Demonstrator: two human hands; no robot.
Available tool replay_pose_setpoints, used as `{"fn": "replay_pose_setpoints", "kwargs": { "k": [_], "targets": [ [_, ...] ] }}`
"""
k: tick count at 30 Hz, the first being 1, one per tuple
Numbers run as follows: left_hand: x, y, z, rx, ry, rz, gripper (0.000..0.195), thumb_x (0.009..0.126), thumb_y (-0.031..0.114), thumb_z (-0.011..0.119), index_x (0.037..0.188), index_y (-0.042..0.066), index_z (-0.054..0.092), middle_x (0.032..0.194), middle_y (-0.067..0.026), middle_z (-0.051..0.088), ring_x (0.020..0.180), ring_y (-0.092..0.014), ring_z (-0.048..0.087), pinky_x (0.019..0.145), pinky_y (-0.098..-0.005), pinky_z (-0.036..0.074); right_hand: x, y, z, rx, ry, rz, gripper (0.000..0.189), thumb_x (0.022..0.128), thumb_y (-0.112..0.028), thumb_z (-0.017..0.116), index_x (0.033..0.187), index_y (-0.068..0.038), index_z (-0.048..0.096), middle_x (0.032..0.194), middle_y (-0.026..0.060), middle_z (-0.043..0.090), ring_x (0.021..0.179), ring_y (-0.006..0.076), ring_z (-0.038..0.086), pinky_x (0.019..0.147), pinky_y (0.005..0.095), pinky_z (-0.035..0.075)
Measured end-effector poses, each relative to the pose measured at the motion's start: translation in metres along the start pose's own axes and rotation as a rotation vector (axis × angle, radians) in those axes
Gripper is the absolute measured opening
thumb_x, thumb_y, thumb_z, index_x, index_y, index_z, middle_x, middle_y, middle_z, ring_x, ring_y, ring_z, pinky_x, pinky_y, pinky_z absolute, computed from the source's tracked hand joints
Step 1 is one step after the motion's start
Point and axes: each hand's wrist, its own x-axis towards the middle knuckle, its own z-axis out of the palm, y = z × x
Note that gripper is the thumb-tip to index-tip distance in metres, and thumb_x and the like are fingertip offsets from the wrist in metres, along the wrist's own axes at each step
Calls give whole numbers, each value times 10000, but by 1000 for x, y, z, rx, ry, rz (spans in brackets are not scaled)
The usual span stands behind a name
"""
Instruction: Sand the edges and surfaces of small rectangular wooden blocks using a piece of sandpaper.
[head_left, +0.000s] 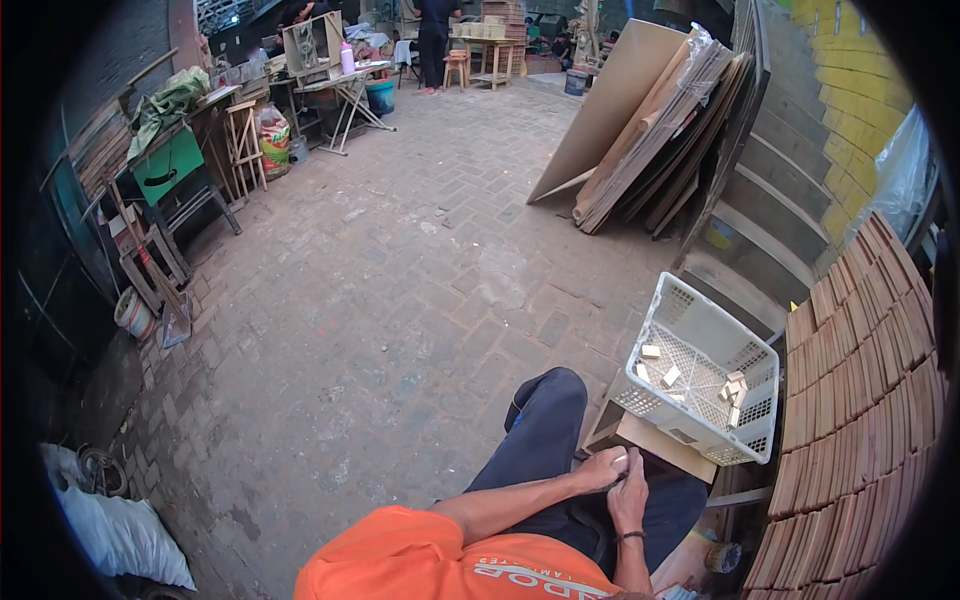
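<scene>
Above my lap, my left hand (598, 472) holds a small pale piece (620, 459), which looks like wood. The fingers of my right hand (628, 496) close against the same piece, and a dark band circles that wrist. Most of the piece is hidden by the fingers. Just beyond my hands, a white plastic crate (649, 403) sits tilted on a wooden support (667, 444). Inside it lie several small pale wooden blocks (671, 375), some heaped in the right part and others scattered in the left part.
Stacked wooden strips (847, 420) rise close on my right. A can (723, 558) stands low beside my leg. Large boards (652, 127) lean near the steps (765, 217). Cluttered worktables (341, 79) line the left; a person (435, 37) stands far off. A white sack (124, 536) lies lower left.
</scene>
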Motion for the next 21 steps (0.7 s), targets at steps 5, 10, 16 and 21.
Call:
{"fn": "replay_pose_setpoints", "kwargs": {
  "k": [5, 10, 16, 21],
  "targets": [
    [-7, 16, -1, -47, -60, -63, 306, 1003, 290, 542, 946, -7, 590, 907, -196, 660, 904, -345, 666, 811, -467, 486, 2, 8, -4, 7, -69, 127, 533, 992, -93, 497, 1512, 12, 440, 1397, 293, 598, 1271, 459, 586, 1050, 491, 471],
    [-6, 8, 2, -26, -57, -18, 317, 1008, 301, 536, 937, -4, 583, 900, -185, 664, 882, -335, 662, 807, -456, 490, 0, 23, 5, 48, 8, 61, 534, 996, -88, 499, 1510, 36, 424, 1404, 308, 580, 1281, 473, 570, 1049, 487, 470],
    [-5, 10, -2, -28, -82, -58, 328, 1012, 318, 530, 946, 0, 571, 877, -176, 641, 848, -311, 633, 798, -449, 485, -8, -6, 0, 69, 63, 5, 463, 994, -82, 504, 1436, 47, 464, 1338, 311, 603, 1256, 478, 576, 1019, 479, 483],
    [-4, 15, -2, -3, -111, -42, 302, 1020, 295, 542, 933, 7, 563, 836, -134, 614, 803, -259, 611, 766, -426, 484, 8, 24, 7, 61, -14, 49, 498, 978, -70, 520, 1459, 28, 432, 1372, 310, 588, 1255, 480, 576, 1005, 493, 490]
  ]
}}
